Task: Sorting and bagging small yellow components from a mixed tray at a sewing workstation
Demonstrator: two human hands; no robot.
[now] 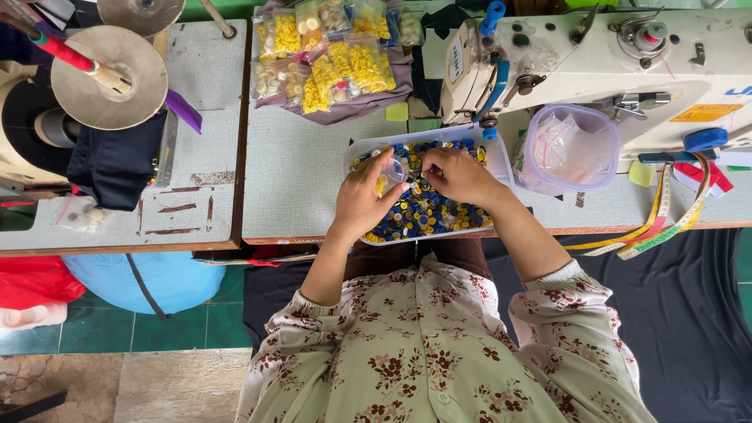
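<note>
Small clear bag (396,168) between both hands, over button tray (356,149).

Glossy plastic buttons (427,211), clear plastic tray (368,149)

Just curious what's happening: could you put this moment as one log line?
left hand: holds small clear bag | right hand: fingertips at bag mouth | tray: blue and yellow buttons | both hands over tray

There are two hands, a left hand (362,200) and a right hand (460,175). There is one tray (368,149) with too many blue and yellow buttons (427,211) to count. There is one small clear bag (396,168). There is one sewing machine (595,55), one clear tub (569,149), and one tape measure (666,223). Several bags of yellow buttons (337,59) lie in a pile.
</note>
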